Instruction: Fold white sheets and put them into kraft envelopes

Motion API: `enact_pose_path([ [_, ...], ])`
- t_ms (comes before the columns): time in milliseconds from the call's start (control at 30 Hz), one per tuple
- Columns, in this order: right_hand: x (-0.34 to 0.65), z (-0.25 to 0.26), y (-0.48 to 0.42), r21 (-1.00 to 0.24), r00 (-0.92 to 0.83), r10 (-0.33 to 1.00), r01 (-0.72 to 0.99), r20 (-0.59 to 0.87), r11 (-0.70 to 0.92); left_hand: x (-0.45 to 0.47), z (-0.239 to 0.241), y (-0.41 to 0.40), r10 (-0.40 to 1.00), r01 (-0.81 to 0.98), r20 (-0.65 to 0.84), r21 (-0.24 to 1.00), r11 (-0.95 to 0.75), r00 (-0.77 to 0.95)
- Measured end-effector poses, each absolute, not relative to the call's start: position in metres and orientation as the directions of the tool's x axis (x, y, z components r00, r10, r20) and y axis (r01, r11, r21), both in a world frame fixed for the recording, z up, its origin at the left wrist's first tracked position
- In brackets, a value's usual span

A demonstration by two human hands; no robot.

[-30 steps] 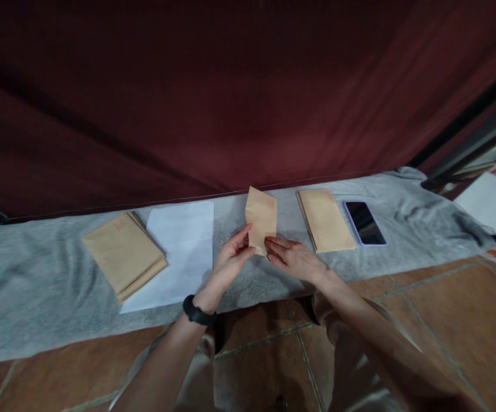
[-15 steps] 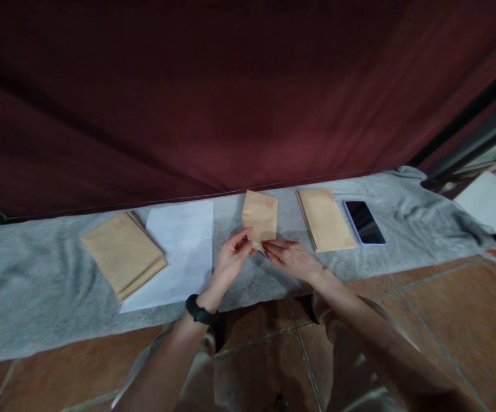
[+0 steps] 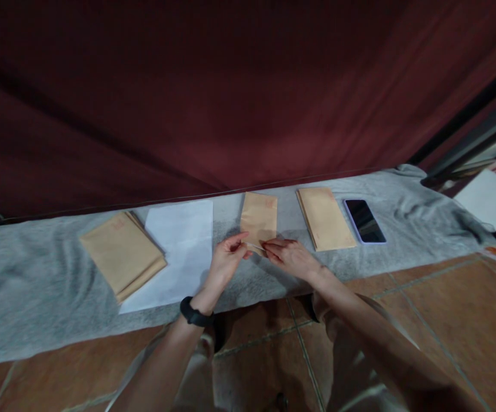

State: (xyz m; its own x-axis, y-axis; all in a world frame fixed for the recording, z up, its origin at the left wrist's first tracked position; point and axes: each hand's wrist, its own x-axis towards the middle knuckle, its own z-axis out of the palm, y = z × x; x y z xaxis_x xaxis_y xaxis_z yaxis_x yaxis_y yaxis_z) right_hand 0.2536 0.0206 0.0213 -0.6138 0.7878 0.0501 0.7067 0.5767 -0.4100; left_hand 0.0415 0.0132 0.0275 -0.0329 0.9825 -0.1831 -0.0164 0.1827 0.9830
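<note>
A brown paper envelope [image 3: 260, 213] with faint red print lies in front of me, its near end raised between my hands. My left hand [image 3: 227, 256] pinches the left side of that near end. At the right side, my right hand [image 3: 290, 257] has its fingers closed on the same end. A pale edge of paper shows between the two sets of fingers. To the right lies a stack of brown envelopes [image 3: 326, 220]; to the left, a fanned stack of envelopes [image 3: 121, 252] overlaps white paper sheets [image 3: 181, 246].
A phone [image 3: 364, 221] lies face up right of the right-hand stack. Everything rests on a grey cloth [image 3: 50, 286] along a narrow surface. Behind it hangs a dark red curtain [image 3: 248, 114]. Floor tiles [image 3: 260, 355] show below.
My left hand has shifted slightly left along the envelope's near end. That end now looks flatter and straighter between my hands. My right hand has barely moved.
</note>
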Motion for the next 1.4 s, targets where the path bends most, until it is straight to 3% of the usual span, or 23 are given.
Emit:
enact_pose_path([
  [500,0.255,0.021,0.021,-0.433,-0.621,0.781,0.689,0.06,0.581,0.042,0.028,0.014,0.981,-0.013,-0.192,0.981,0.192,-0.021],
  [733,0.258,0.022,0.02,-0.419,-0.635,0.771,0.685,0.057,0.596,0.039,0.03,0.009,0.955,-0.033,-0.291,0.957,0.29,-0.054],
  [1000,0.267,0.017,0.023,-0.447,-0.606,0.786,0.672,0.127,0.59,0.037,0.025,-0.012,0.929,-0.036,-0.366,0.929,0.368,0.054],
  [1267,0.273,-0.004,0.025,-0.352,-0.565,0.819,0.75,0.098,0.56,0.039,0.003,-0.024,0.903,0.301,-0.38,0.901,0.312,0.2],
  [1333,0.275,-0.007,0.025,-0.334,-0.538,0.84,0.781,0.071,0.528,0.036,0.009,-0.02,0.907,0.468,-0.365,0.852,0.236,0.208],
  [1400,0.276,-0.008,0.026,-0.324,-0.539,0.841,0.789,0.042,0.522,0.033,0.017,-0.015,0.94,0.678,-0.304,0.725,0.12,0.158],
])
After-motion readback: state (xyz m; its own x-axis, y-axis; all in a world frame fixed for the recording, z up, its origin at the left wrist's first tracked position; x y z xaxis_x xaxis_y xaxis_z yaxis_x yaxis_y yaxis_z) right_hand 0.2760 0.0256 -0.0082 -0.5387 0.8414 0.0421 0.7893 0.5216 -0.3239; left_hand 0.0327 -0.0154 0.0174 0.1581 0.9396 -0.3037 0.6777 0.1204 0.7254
